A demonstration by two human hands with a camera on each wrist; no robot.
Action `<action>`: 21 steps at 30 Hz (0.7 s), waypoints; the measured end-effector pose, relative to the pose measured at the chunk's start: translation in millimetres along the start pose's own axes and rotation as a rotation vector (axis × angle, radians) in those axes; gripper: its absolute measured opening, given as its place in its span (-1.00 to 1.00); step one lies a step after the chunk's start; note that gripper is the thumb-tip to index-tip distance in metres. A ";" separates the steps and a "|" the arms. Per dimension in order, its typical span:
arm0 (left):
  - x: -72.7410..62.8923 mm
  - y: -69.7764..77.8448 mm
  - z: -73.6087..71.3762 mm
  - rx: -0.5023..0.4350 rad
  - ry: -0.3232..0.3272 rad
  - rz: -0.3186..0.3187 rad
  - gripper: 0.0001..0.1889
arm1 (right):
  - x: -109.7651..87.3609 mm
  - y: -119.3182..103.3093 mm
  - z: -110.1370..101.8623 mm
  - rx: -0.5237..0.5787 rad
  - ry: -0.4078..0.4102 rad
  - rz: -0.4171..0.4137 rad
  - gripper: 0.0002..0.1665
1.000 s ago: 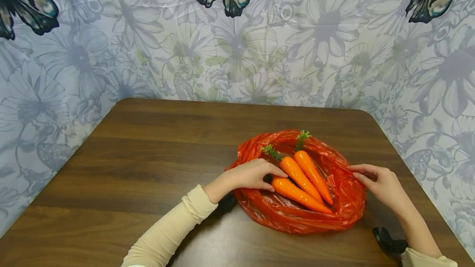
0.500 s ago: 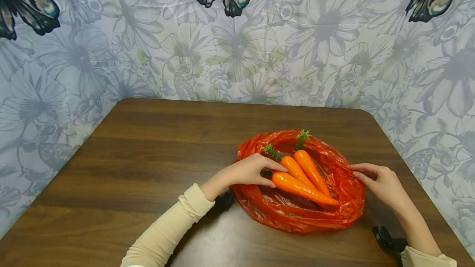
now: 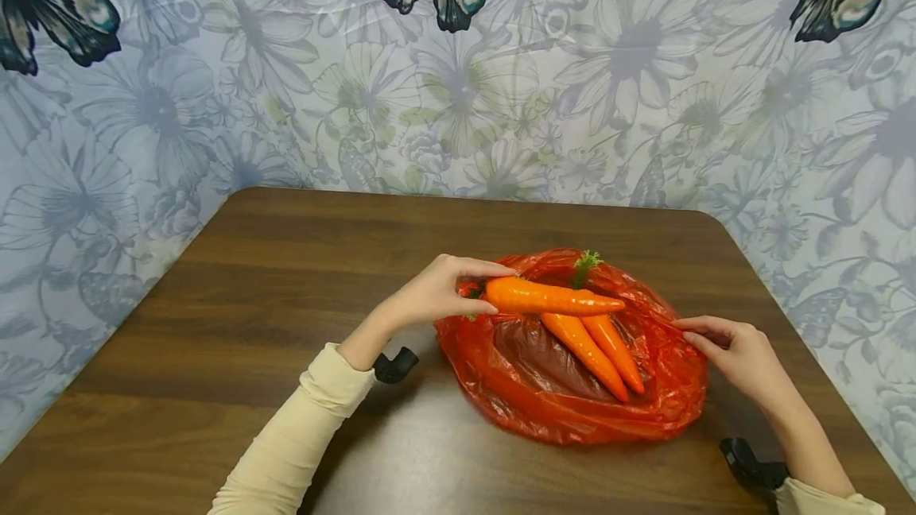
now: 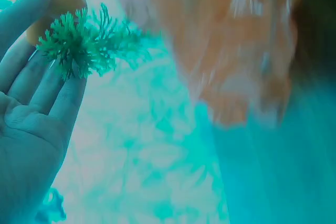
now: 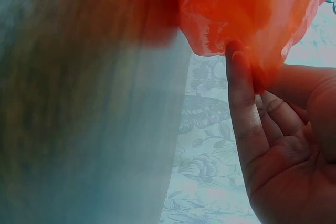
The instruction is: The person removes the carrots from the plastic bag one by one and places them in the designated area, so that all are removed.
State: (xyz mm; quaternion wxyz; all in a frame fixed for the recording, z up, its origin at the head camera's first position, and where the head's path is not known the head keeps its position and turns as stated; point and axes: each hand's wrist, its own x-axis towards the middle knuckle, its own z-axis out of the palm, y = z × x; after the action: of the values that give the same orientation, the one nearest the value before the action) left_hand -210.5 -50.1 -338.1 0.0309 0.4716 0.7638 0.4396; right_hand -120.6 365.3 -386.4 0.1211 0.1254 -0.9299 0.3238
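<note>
My left hand (image 3: 447, 290) pinches a carrot (image 3: 547, 296) by its thick end between thumb and fingers, above a red plastic bag (image 3: 501, 412). In the left wrist view, its feathery green top (image 4: 79, 43) pokes out by the palm. Two more carrots, one (image 3: 583, 352) beside the other (image 3: 615, 352), lie in the bag's mouth, their upper ends partly hidden behind the held carrot. With thumb and fingertips my right hand (image 3: 740, 356) holds the bag's right rim; the right wrist view shows the pinched plastic (image 5: 236, 14).
The brown wooden table (image 3: 236, 324) reaches back to a flower-patterned backdrop (image 3: 458, 118) with butterfly shapes. A black wrist-camera mount (image 3: 396, 364) hangs below the left wrist, another mount (image 3: 751, 467) by the right.
My left hand has lifted the nearest carrot off the other two and moved it up and to the left, turning it nearly level. The right hand has stayed at the bag's rim.
</note>
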 end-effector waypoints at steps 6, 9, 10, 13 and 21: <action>-18.9 -0.9 -26.5 -0.180 0.131 -0.088 -0.47 | 0.0 1.4 -0.3 0.002 0.004 -0.005 -0.79; -30.0 -16.3 -35.6 -0.244 0.178 -0.106 -0.46 | 0.0 1.5 -0.3 -0.002 -0.001 0.002 -0.79; -33.6 -18.7 -39.1 -0.259 0.192 -0.114 -0.46 | 0.1 1.4 -0.3 -0.003 -0.002 0.004 -0.80; -43.2 -24.9 -49.6 -0.283 0.239 -0.158 -0.46 | 0.3 1.1 -0.5 -0.003 -0.004 0.008 -0.80; -68.1 -43.3 -72.8 -0.227 0.330 -0.337 -0.46 | -0.1 0.2 -0.5 -0.011 0.000 0.004 -0.80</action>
State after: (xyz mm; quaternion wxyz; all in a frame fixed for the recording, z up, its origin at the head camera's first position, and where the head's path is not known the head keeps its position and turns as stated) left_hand -236.4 -155.1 -349.0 0.0315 0.2531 0.7720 0.5822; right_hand -120.5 365.8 -386.1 0.1213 0.1227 -0.9319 0.3189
